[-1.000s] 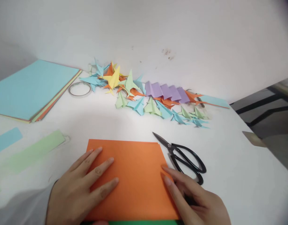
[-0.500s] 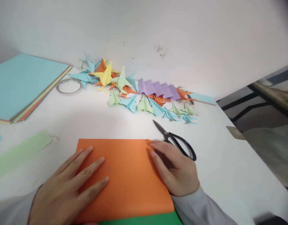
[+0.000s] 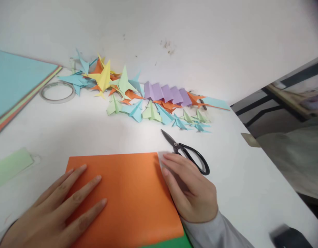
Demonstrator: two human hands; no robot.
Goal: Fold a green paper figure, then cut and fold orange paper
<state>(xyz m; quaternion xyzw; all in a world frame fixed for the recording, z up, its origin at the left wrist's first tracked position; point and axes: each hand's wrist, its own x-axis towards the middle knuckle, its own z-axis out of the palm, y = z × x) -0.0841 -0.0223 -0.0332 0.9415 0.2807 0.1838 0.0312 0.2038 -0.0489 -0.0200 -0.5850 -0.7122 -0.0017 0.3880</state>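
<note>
An orange sheet of paper [image 3: 133, 193] lies on the white table, over a green sheet [image 3: 171, 242] that shows along its lower edge. My left hand [image 3: 63, 206] rests on the left part of the orange sheet, its fingers spread flat. Beside the sheet's upper right corner is my right hand [image 3: 191, 187], fingers slightly curved and apart, with nothing seen in it. Black-handled scissors [image 3: 183, 148] lie just beyond my right hand, their tips pointing up and left.
Along the wall sits a row of folded paper shapes [image 3: 104, 78], with a purple pleated piece [image 3: 166, 93]. A tape roll [image 3: 57, 92] and a stack of coloured sheets [image 3: 16, 82] are at the left. A green strip [image 3: 12, 167] lies nearer. A dark object [image 3: 289, 237] is lower right.
The view has shifted, so the table items appear further left. My right hand has come off the orange sheet's corner, which now looks straight. My left hand still lies flat on the sheet.
</note>
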